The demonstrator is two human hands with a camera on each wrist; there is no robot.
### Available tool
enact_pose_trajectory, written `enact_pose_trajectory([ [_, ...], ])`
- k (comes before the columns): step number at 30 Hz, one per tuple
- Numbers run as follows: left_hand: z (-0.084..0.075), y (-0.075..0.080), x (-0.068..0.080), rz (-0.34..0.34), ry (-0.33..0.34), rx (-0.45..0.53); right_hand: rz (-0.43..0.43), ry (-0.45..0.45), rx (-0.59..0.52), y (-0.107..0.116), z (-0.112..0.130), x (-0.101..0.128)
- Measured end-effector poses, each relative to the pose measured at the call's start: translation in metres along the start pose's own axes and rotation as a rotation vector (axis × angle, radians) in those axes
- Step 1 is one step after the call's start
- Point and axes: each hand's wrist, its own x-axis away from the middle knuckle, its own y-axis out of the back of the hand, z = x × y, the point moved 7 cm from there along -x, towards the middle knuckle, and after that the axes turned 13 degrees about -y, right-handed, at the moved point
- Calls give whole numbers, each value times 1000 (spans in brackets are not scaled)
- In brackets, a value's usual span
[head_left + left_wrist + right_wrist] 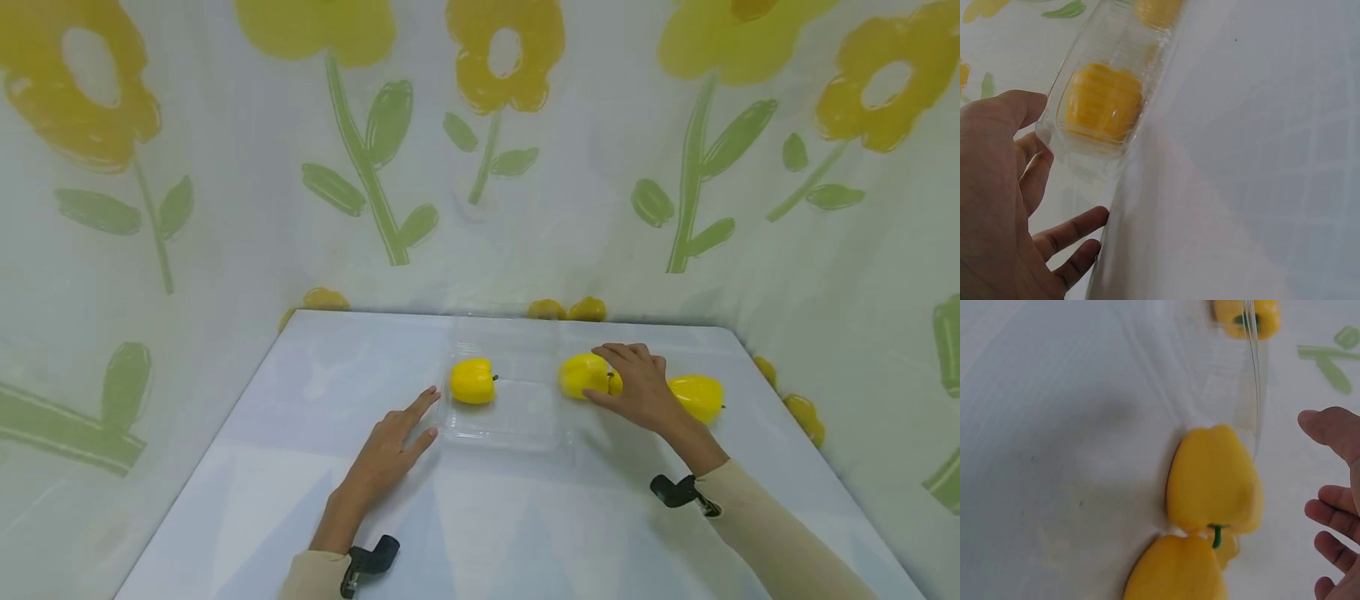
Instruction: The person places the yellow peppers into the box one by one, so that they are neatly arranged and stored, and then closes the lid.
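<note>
Yellow pepper (583, 375) lies under the right hand (640, 385), beside the clear tray (517, 417).

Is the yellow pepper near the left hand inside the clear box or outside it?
Inside. The pepper lies on its side within the clear tray, whose walls surround it.

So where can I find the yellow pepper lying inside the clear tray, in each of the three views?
Head: the pepper in the tray is at centre, just beyond the left hand.
Left wrist: upper left, seen through the tray wall.
Right wrist: top edge, right of centre, partly cut off.
Shared landmark: the clear plastic tray, visible in every view.
</note>
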Motion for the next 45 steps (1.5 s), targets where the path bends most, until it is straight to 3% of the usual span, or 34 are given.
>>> enact_pose_trajectory([
  [16,2,-2,0,2,8,2,33,-103,37,8,-50,12],
  [31,6,-2,0,-4,5,-6,1,-120,51,13,-88,22],
  [45,1,-2,-1,-10,-6,13,32,-249,113,17,-129,29],
])
